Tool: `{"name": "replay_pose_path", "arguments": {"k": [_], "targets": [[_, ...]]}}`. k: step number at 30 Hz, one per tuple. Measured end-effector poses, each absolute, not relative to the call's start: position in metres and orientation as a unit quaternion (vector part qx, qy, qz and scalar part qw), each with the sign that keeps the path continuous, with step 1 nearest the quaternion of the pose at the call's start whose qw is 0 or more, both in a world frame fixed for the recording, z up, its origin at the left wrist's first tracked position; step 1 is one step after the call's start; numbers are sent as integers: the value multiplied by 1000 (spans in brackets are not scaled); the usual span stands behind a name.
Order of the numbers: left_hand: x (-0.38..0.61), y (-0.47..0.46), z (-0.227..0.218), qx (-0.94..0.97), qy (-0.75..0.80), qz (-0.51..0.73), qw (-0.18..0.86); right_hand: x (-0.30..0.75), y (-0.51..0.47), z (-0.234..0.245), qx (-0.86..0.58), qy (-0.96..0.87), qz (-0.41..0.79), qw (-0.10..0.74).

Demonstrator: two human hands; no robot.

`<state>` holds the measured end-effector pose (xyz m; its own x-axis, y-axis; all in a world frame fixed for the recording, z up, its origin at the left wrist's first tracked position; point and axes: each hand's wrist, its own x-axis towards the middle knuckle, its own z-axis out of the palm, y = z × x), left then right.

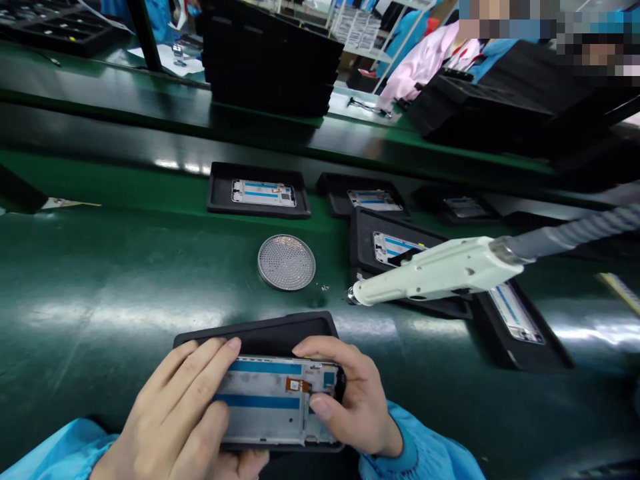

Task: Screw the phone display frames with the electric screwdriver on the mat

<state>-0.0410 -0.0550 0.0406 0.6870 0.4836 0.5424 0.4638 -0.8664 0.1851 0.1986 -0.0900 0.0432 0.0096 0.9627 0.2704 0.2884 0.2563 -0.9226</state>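
Note:
Close in front of me is a phone frame [265, 421], silver with blue strips and a small orange flex cable [296, 385]. My left hand [183, 407] wraps its left end, fingers across the top face and thumb tip below the lower edge. At the other end my right hand [353, 393] grips it, index finger along the upper edge and thumb on the face near the cable. Behind and partly under the frame lies a black foam tray [270, 331]. Beyond it sits a round perforated metal dish [287, 263], with a few tiny screws [324, 288] beside it.
A pale green electric screwdriver [430, 275] on a grey cable reaches in from the right. Several black trays with phone frames stand behind and right, one tray [217, 193] at the back. Stacked black trays [265, 67] stand beyond the ledge. People work farther off.

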Motion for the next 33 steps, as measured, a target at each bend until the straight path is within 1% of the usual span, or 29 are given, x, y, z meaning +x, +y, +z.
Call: {"name": "replay_pose_path", "arguments": {"k": [6, 12, 16, 19, 25, 33], "targets": [[-40, -54, 42, 920, 261, 290, 20, 199, -89, 45, -507, -621, 338, 493], [-43, -48, 43, 928, 230, 293, 12, 197, -88, 47, -506, -623, 339, 491], [-43, -47, 41, 927, 224, 300, 7, 196, -89, 45, -500, -588, 375, 513], [-44, -47, 42, 929, 220, 299, 8, 195, -89, 44, -497, -580, 394, 511], [-47, -46, 44, 934, 205, 293, 14, 197, -88, 45, -493, -596, 377, 510], [-45, -48, 41, 928, 217, 302, 7, 196, -87, 46, -480, -601, 384, 511]]}}
